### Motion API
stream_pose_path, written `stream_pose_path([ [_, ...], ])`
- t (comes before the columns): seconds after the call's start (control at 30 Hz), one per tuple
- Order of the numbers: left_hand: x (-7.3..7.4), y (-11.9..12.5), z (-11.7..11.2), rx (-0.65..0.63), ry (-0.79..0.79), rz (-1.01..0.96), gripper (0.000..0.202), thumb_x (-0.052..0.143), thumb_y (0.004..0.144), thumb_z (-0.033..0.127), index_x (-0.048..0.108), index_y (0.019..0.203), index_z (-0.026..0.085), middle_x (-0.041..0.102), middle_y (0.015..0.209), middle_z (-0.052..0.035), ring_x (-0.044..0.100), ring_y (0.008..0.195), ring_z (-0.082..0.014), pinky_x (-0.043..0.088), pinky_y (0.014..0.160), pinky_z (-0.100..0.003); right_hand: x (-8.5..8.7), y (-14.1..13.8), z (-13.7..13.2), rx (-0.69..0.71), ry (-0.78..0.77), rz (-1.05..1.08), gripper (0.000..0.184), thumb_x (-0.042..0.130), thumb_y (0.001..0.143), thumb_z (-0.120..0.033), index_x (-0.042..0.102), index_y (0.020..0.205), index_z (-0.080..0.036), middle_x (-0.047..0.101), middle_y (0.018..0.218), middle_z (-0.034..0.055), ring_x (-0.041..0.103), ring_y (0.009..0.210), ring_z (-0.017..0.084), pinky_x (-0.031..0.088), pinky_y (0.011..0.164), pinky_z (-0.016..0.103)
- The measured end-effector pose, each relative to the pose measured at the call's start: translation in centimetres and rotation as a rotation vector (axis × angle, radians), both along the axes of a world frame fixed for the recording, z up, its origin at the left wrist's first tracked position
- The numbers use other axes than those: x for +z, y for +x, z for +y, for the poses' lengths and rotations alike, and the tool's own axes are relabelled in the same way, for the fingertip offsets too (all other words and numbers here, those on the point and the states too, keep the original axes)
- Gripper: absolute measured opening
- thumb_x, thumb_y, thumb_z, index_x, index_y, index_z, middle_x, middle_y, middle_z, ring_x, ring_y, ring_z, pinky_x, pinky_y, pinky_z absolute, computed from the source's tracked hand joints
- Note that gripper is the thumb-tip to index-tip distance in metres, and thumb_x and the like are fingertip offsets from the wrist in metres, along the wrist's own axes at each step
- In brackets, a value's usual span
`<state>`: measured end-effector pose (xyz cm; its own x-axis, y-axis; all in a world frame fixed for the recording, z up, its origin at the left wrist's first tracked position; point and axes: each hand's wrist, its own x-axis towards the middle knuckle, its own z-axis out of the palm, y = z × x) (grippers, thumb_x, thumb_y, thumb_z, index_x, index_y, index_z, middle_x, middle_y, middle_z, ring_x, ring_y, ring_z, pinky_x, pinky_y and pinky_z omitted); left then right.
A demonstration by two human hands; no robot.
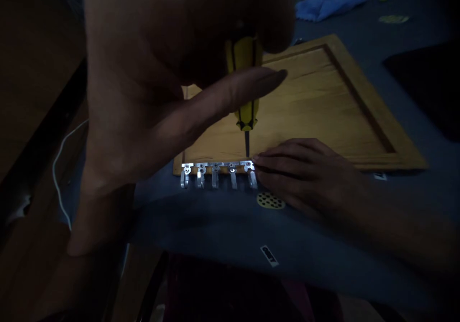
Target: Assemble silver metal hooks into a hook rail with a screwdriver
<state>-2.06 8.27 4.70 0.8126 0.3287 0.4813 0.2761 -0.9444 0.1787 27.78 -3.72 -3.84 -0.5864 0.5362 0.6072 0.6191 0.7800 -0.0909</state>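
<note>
My left hand (158, 87) is large and close to the camera, wrapped around the yellow and black handle of a screwdriver (247, 116). The screwdriver stands nearly upright, its shaft pointing down at the right end of a metal hook rail (223, 164). That rail has several small silver hooks hanging off the near edge of a framed wooden panel (309, 101). Fingers together, my right hand (312, 173) presses on the rail's right end and the panel edge. In the dim light I cannot tell whether the screwdriver tip sits in a screw.
A blue cloth (330, 2) lies at the back of the dark blue-covered table (201, 226). A dark flat object (427, 82) is on the right. A white cable (57, 168) hangs by the table's left side.
</note>
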Motion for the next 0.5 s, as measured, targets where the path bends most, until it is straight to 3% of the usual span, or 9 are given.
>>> stream_pose_path([
  [0.03, 1.4, 1.2, -1.0, 0.007, -0.004, 0.002, 0.064, 0.013, 0.107, 0.059, 0.053, 0.144, 0.026, 0.063, 0.115, -0.0010, 0.066, 0.124, -0.0300, 0.052, 0.096, -0.056, 0.0, -0.1, 0.0, -0.014, -0.010, 0.003, 0.026, 0.046, 0.107, -0.023, 0.071, 0.112, -0.025, 0.079, 0.111, 0.0015, 0.071, 0.106, 0.020, 0.055, 0.089, 0.041],
  [0.07, 2.9, 2.8, -2.0, 0.044, 0.015, -0.092, 0.067, 0.010, 0.105, 0.061, 0.056, 0.140, 0.027, 0.064, 0.107, 0.0000, 0.069, 0.118, -0.0278, 0.053, 0.094, -0.054, -0.1, -0.1, -0.1, -0.028, -0.018, 0.011, 0.027, 0.046, 0.107, -0.023, 0.072, 0.111, -0.026, 0.079, 0.111, 0.0013, 0.071, 0.105, 0.021, 0.055, 0.089, 0.041],
  [0.13, 5.5, 6.1, -3.9, 0.034, 0.015, -0.050, 0.070, 0.008, 0.105, 0.063, 0.066, 0.125, 0.028, 0.061, 0.089, 0.0020, 0.072, 0.106, -0.0239, 0.057, 0.086, -0.048, -0.3, -0.2, -0.2, -0.054, -0.034, 0.037, 0.028, 0.045, 0.107, -0.022, 0.073, 0.111, -0.027, 0.079, 0.112, 0.0018, 0.071, 0.107, 0.022, 0.055, 0.091, 0.044],
  [0.2, 6.6, 8.3, -4.9, 0.031, 0.037, -0.029, 0.060, 0.017, 0.109, 0.059, 0.069, 0.108, 0.027, 0.061, 0.075, 0.0029, 0.076, 0.089, -0.0208, 0.058, 0.071, -0.040, -0.5, -0.1, -0.2, -0.036, -0.030, 0.037, 0.026, 0.048, 0.106, -0.022, 0.072, 0.115, -0.026, 0.079, 0.114, 0.0023, 0.071, 0.109, 0.023, 0.055, 0.093, 0.044],
  [0.27, 6.3, 8.9, -4.9, 0.050, 0.029, -0.053, 0.042, 0.034, 0.110, 0.050, 0.067, 0.099, 0.026, 0.066, 0.074, 0.0031, 0.075, 0.079, -0.0184, 0.058, 0.065, -0.035, -0.6, 0.0, -0.2, -0.018, -0.018, 0.049, 0.023, 0.050, 0.105, -0.022, 0.070, 0.117, -0.025, 0.079, 0.116, 0.0021, 0.070, 0.110, 0.023, 0.055, 0.093, 0.044],
  [0.37, 5.1, 8.2, -4.4, 0.068, 0.019, -0.081, 0.010, 0.062, 0.102, 0.034, 0.066, 0.100, 0.025, 0.073, 0.085, 0.0037, 0.073, 0.078, -0.0158, 0.058, 0.066, -0.032, -0.5, 0.0, -0.2, -0.021, -0.029, 0.070, 0.023, 0.052, 0.104, -0.020, 0.070, 0.117, -0.027, 0.078, 0.117, 0.0011, 0.070, 0.111, 0.022, 0.055, 0.094, 0.043],
  [0.5, 4.5, 7.8, -4.3, 0.106, -0.002, -0.044, 0.007, 0.066, 0.099, 0.030, 0.068, 0.102, 0.024, 0.073, 0.090, 0.0026, 0.073, 0.084, -0.0184, 0.059, 0.071, -0.035, -0.3, -0.1, -0.2, -0.026, -0.046, 0.072, 0.022, 0.056, 0.102, -0.018, 0.070, 0.116, -0.027, 0.079, 0.116, 0.0006, 0.071, 0.111, 0.022, 0.055, 0.094, 0.042],
])
